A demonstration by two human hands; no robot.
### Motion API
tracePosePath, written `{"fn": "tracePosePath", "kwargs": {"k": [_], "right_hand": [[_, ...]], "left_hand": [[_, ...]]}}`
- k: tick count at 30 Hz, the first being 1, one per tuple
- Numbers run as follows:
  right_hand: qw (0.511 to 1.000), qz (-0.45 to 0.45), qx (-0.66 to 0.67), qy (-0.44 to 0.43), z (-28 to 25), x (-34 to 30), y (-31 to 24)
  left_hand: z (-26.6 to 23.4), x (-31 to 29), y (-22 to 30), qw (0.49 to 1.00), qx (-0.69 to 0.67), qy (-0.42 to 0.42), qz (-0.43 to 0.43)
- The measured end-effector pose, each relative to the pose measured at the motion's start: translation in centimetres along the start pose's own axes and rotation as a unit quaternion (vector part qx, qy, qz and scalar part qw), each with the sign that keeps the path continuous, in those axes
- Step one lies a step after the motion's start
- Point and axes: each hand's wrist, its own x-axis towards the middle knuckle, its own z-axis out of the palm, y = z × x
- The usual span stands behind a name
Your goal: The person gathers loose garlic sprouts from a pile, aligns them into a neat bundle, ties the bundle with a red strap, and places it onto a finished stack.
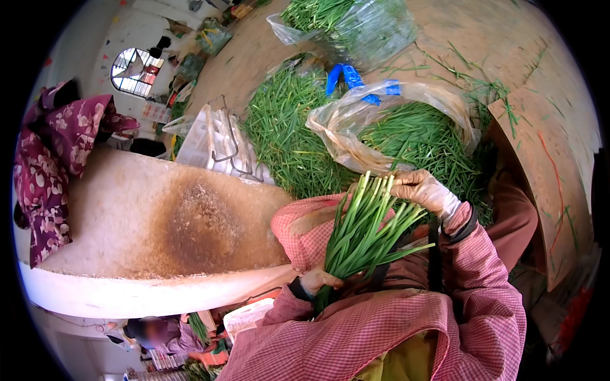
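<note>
A bunch of green chives point(363, 235) lies slanted across my lap, its pale stem ends pointing away from me. My left hand point(321, 280) is wrapped round the leafy lower end and holds it. At the pale upper ends, my right hand point(427, 192), in a thin whitish glove, has its fingers bent together against the stems. A few stems stick out to the right of the bunch. Just beyond, an open clear plastic bag point(346, 143) contains more loose chives point(413, 130).
A big heap of cut greens point(292, 127) spreads beside the bag. Farther off stands another filled plastic bag point(375, 32). A stained pale slab point(127, 216) is at left, a white crate point(197, 136) behind it. At right is a brown board point(540, 178). Other people point(168, 333) sit nearby.
</note>
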Motion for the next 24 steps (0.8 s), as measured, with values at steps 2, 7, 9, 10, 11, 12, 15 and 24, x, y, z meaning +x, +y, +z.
{"fn": "tracePosePath", "kwargs": {"k": [2,7,9,10,11,12,15,24], "right_hand": [[0.998,-0.006,-0.023,0.061,0.8,0.0,-0.6],[0.911,-0.070,0.094,0.396,-4.5,-0.7,0.5],[0.839,-0.150,-0.043,0.522,-10.3,-2.2,2.4],[0.808,-0.153,-0.099,0.560,-11.9,-2.8,2.7],[0.775,-0.157,-0.156,0.592,-13.0,-3.5,2.2],[0.747,-0.096,-0.315,0.578,-13.7,-4.8,1.9],[0.728,-0.133,-0.530,0.413,-8.8,-4.6,-1.0],[0.928,-0.074,-0.083,0.355,-5.6,-2.1,-0.7]], "left_hand": [[0.6,0.1,0.0,0.999,-0.012,0.015,0.027],[0.8,0.0,1.6,0.999,0.012,0.039,0.020],[1.1,-0.1,2.2,0.998,0.028,0.041,0.044],[1.1,-0.2,2.0,0.997,0.032,0.048,0.052],[1.2,-0.2,1.7,0.996,0.033,0.057,0.063],[1.2,-0.2,1.5,0.995,0.035,0.065,0.074],[1.4,0.2,1.4,0.992,0.075,0.080,0.060],[1.0,-0.2,4.5,0.990,0.041,0.109,0.085]]}}
